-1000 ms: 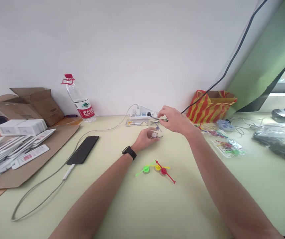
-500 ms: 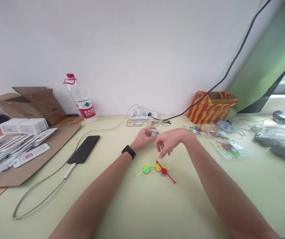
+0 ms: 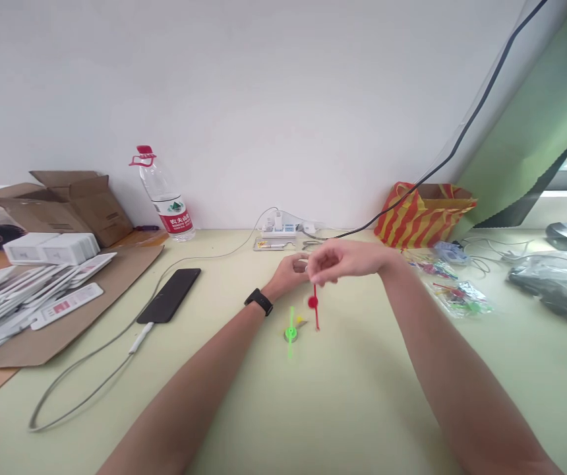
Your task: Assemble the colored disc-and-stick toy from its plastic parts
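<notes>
Pinched in my right hand (image 3: pixel 339 258) is the end of a red arrow spinner (image 3: pixel 313 302), which hangs upright above the table. My left hand (image 3: pixel 288 274), with a black watch on its wrist, curls round a small whitish round piece (image 3: pixel 303 266); a blue arrow showed on it earlier, and my right hand now hides most of it. A bright green arrow spinner (image 3: pixel 291 334) rests on the table below my hands, its arrow blurred. Just behind it is a yellow spinner (image 3: pixel 300 320), smeared and partly covered.
A power strip (image 3: pixel 281 227) and a clear case (image 3: pixel 273 244) lie by the wall. At right are bagged coloured spinners (image 3: pixel 461 297) and a striped bag (image 3: pixel 422 214). Leftward are a charging phone (image 3: pixel 169 295), a water bottle (image 3: pixel 169 204), a cardboard box (image 3: pixel 78 211) and white cards (image 3: pixel 21 297).
My right hand has taken hold of the red spinner and lifted it off the table. The green arrow has turned to point lengthwise, and the yellow spinner has shifted left. My left hand stays put.
</notes>
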`<state>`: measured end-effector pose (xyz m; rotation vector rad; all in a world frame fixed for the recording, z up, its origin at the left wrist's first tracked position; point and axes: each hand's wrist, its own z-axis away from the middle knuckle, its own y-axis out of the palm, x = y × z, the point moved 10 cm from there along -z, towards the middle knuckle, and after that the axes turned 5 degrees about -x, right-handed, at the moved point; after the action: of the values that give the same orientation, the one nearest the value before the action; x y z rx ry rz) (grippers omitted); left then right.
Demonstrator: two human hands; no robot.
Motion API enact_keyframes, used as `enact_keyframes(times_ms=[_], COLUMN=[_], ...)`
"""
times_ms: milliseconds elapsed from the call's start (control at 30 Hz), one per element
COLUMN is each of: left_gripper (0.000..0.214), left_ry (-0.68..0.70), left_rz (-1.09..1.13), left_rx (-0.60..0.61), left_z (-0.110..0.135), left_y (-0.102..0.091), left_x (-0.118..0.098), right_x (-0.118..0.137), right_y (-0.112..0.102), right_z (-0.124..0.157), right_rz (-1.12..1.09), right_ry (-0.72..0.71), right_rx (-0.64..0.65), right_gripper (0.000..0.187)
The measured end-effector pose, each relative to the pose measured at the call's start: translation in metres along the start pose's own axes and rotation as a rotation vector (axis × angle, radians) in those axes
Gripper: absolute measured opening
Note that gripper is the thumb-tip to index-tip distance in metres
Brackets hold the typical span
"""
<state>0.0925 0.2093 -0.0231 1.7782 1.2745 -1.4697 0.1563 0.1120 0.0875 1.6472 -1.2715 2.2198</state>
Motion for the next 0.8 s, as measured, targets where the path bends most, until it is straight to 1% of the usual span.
enact_keyframes(times_ms=[67,133,200,233,267,300,333,400,600,700,800], left_gripper=[0.049,0.051,0.055,0.057,0.058,0.059,0.059,0.059,0.055,0.045,0.036], left_ry=[-0.007,-0.029,-0.058,-0.069,-0.076,-0.08,-0.081,-0.076,-0.073,-0.047,-0.023], left_rz=[-0.005,-0.002,0.016,0.026,0.034,0.039,0.041,0.037,0.039,0.02,-0.01], left_rx=[-0.01,-0.027,-0.015,-0.004,0.006,0.012,0.014,0.015,0.031,0.024,0.031], left_z=[0.001,0.001,0.001,0.001,0.001,0.001,0.001,0.002,0.003,0.002,0.002], left_y=[0.001,0.001,0.002,0.003,0.004,0.004,0.004,0.004,0.006,0.006,0.006], left_x=[0.0,0.003,0.008,0.01,0.011,0.011,0.011,0.009,0.005,0.002,0.0], right_x=[0.013,0.019,0.018,0.017,0.015,0.012,0.01,0.005,-0.004,-0.012,-0.021], right_y=[-0.041,-0.078,-0.104,-0.112,-0.116,-0.118,-0.118,-0.114,-0.085,-0.07,-0.062], right_z=[0.014,0.033,0.054,0.061,0.066,0.068,0.066,0.057,0.014,-0.005,-0.014], right_rz=[-0.033,-0.044,-0.023,0.008,0.05,0.097,0.145,0.225,0.434,0.511,0.556], right_ry=[-0.096,-0.17,-0.217,-0.226,-0.222,-0.209,-0.187,-0.139,-0.014,0.036,0.077], right_rx=[-0.32,-0.663,-0.966,-1.077,-1.153,-1.194,-1.202,-1.167,-0.96,-0.868,-0.839], right_gripper=[0.029,0.033,0.035,0.035,0.034,0.033,0.033,0.031,0.025,0.019,0.017])
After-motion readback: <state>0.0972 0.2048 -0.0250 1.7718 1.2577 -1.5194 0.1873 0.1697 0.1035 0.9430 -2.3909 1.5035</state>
